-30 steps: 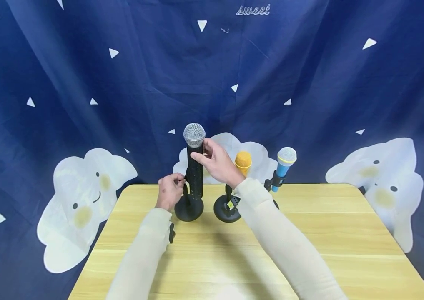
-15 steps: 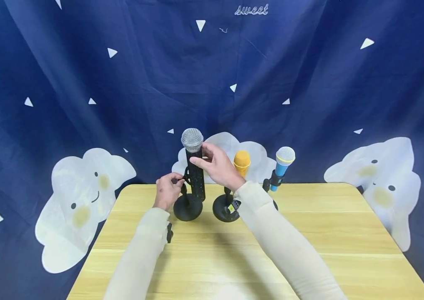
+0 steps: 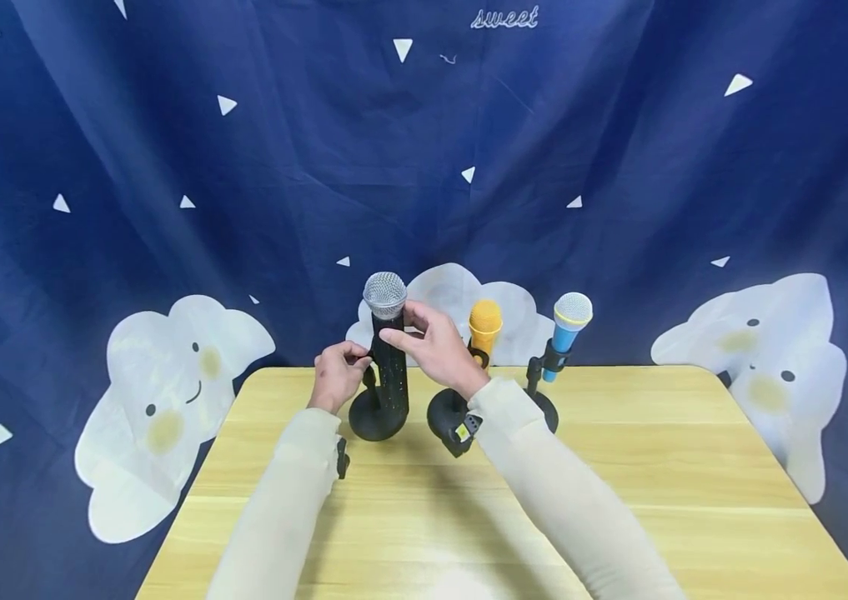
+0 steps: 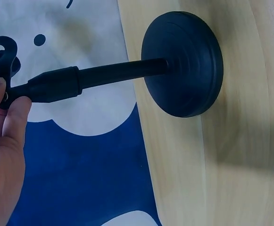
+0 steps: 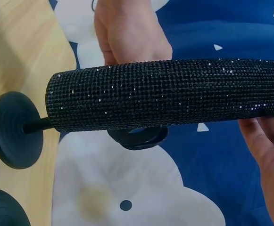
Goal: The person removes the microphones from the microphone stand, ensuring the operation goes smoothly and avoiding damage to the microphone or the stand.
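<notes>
My right hand holds a black, glittery microphone with a silver mesh head, gripping it just below the head. The microphone stands nearly upright, grille up. Beside it, my left hand pinches the joint under the clip of a black desk stand, thumb against fingers. The stand's round base rests on the table. In the right wrist view the studded handle passes in front of the clip, hiding part of it, while the lower end overlaps the stand's pole.
Right of this stand, a yellow microphone sits in a second black stand, partly behind my right wrist. Farther right, a blue microphone leans in a third stand. A dark blue cloud-print curtain hangs behind the wooden table.
My right hand has lowered the black microphone alongside the stand, so its mesh head is lower. The left hand stays at the clip joint with little movement.
</notes>
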The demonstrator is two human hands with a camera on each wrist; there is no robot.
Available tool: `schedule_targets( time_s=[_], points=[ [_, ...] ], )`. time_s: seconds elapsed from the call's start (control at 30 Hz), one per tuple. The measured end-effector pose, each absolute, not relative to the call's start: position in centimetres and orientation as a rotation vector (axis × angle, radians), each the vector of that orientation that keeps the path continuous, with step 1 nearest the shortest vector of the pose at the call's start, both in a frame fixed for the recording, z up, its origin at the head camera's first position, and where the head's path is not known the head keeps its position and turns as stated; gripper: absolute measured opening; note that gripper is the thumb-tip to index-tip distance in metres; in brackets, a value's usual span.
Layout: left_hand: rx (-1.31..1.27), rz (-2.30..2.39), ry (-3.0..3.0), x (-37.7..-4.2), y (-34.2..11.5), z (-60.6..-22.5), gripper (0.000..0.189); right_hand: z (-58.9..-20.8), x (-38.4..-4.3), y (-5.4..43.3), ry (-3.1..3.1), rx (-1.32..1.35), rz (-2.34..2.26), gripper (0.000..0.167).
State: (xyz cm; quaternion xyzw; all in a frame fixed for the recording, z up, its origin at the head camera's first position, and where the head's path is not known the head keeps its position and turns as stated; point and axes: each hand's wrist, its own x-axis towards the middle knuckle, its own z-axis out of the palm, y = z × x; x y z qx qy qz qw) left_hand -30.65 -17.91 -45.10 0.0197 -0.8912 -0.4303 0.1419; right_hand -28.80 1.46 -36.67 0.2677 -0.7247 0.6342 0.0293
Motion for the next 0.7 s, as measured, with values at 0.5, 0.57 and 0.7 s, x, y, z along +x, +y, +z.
schedule_targets(
  time_s=[0.5,0.57,0.7],
  points=[
    [0.098,-1.250,-2.557,-30.7,-17.7,-45.2,0.004,-38.6,-27.8,1.4,-2.237,0.785,1.955,0.027],
    [0.100,-1.266,-2.555,-30.7,-17.7,-45.2,0.005,-38.8,-27.7,1.3,-2.248,0.781,1.956,0.027],
    [0.109,-1.278,-2.556,-30.6,-17.7,-45.2,0.004,-39.2,-27.5,1.3,-2.273,0.785,1.941,0.024]
  ],
)
